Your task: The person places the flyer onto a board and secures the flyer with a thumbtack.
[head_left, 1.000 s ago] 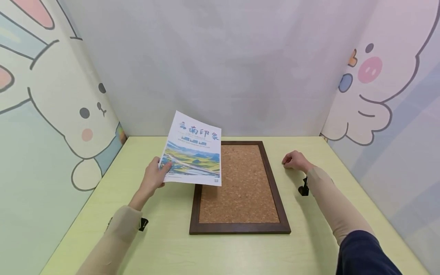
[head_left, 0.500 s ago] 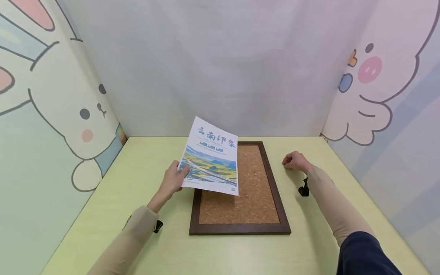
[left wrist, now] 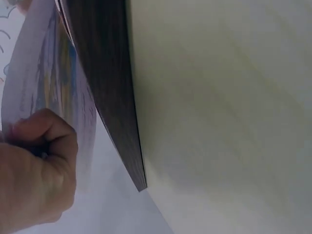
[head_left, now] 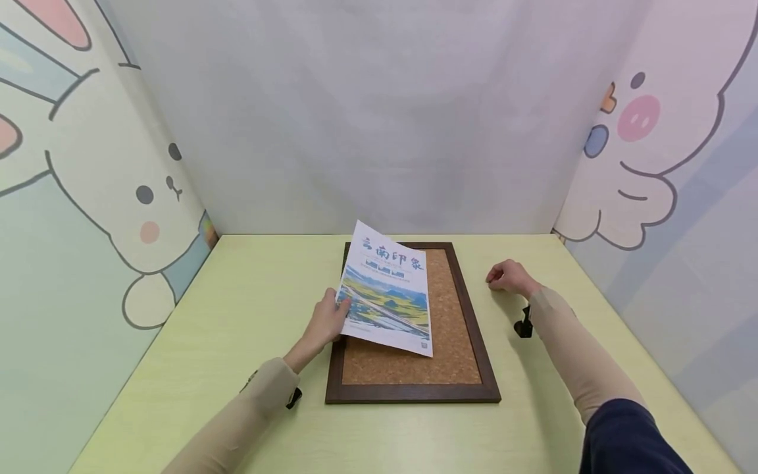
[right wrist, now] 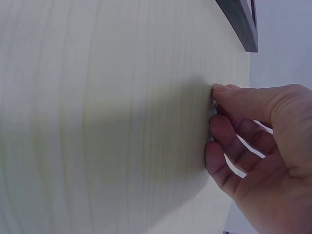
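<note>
My left hand (head_left: 327, 317) pinches the left edge of a printed poster (head_left: 385, 299) between thumb and fingers. The poster has a colourful landscape and blue lettering; tilted and slightly curved, it overlaps much of the corkboard (head_left: 412, 394). That board has a dark brown wooden frame and lies flat on the table. In the left wrist view, the hand (left wrist: 46, 178) grips the sheet beside the dark frame (left wrist: 109, 92). Right of the board, my right hand (head_left: 512, 278) rests with its fingertips at the tabletop. The right wrist view shows its fingers (right wrist: 229, 141) loosely curled.
A pale yellow-green wood-grain table (head_left: 237, 263) carries the board. A plain whitish curtain (head_left: 379, 118) stands behind it. Cartoon-printed panels flank both sides, with a rabbit (head_left: 130, 178) on the left.
My left hand has carried the poster to the right and lower, from the board's left side to over its middle. My right hand has stayed in place.
</note>
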`<state>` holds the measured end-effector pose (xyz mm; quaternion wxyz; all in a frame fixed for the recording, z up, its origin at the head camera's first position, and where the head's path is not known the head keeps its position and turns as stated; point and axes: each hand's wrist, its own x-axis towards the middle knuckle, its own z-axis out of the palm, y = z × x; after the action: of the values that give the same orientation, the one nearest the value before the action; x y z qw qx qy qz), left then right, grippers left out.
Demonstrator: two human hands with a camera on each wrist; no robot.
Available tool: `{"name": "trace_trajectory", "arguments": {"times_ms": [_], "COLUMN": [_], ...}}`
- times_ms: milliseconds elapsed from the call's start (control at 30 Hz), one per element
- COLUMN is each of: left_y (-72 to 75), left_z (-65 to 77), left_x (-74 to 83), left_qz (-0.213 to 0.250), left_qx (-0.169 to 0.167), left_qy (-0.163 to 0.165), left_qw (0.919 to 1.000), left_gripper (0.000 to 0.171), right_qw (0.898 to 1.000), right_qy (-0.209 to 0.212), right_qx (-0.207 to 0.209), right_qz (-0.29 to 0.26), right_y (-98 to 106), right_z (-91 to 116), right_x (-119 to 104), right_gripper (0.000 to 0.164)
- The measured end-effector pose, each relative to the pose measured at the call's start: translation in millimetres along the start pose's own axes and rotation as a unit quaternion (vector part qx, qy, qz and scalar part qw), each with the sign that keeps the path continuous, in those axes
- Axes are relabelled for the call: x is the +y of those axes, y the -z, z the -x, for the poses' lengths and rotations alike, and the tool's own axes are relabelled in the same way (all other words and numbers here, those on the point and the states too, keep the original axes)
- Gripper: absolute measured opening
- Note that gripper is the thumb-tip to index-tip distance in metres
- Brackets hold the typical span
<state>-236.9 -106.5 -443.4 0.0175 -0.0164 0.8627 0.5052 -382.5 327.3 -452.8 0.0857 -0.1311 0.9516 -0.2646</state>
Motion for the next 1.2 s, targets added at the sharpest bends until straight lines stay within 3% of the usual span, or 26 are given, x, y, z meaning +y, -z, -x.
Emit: {"name": "trace_trajectory", "arguments": {"times_ms": [467,600,833,1200], "left_y": [-20.7,-23.8,-29.2,-29.7], "left_z": [14.7,15.1,13.3,14.5], "left_x": [9.3,9.1,4.1,8.0], "left_qz": [0.0,-0.011,-0.026,-0.038], "left_qx": [-0.091,-0.105,-0.131,-0.145], "left_qy": [0.025,0.027,0.02,0.025], "left_qw": [0.9955,0.9941,0.9909,0.9883], "left_gripper": [0.04,0.043,0.035,0.03], "right_qw": [1.0,1.0,1.0,1.0], "right_qy": [0.0,0.001,-0.001,0.008], "right_qx": [-0.001,-0.003,-0.009,-0.006], "right_qz": [-0.007,-0.009,-0.011,-0.011], "right_y": [0,0,-1,0], "right_z": [-1,0,-2,-3], "right_x": [4,3,5,6], "right_gripper": [0.013,0.013,0.012,0.01]}}
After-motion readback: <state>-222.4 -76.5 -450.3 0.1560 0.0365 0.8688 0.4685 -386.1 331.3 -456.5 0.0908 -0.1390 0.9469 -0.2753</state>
